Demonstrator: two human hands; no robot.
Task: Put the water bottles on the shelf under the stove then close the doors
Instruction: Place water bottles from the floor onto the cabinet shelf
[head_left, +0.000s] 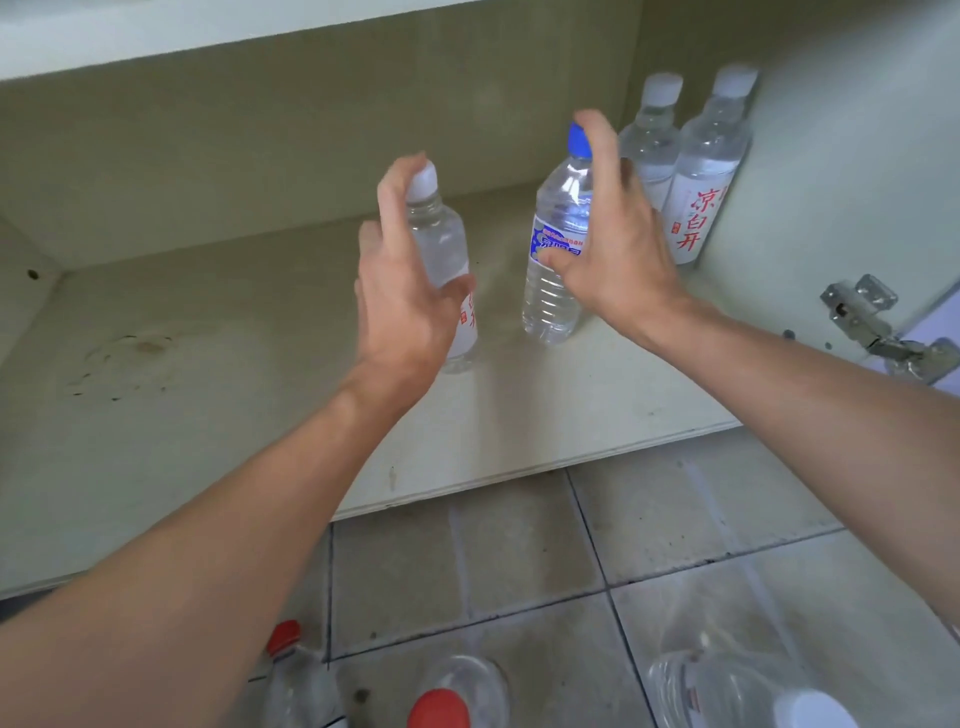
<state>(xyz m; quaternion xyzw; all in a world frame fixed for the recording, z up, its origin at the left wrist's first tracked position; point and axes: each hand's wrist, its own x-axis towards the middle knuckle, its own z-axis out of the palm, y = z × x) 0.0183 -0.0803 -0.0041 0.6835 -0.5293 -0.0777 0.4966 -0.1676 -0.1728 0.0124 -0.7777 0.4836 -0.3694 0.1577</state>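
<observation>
Bottles on shelf (208, 338): left hand (405, 306) loosely cups white-capped bottle (447, 260); right hand (618, 244), fingers spread, brackets blue-capped bottle (558, 244). Both stand upright. Release straight outward, avoiding a topple; more bottles (452, 686) wait on the floor.

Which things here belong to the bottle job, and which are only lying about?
Job: white-cap bottle, blue-cap bottle, two stored bottles, floor bottles, shelf, left hand, right hand.
Lying about: door hinge, floor tiles.

floor: pale square ceramic tiles (524, 551) being crossed by dark grout | fitting: metal door hinge (878, 327) being lit softly
</observation>
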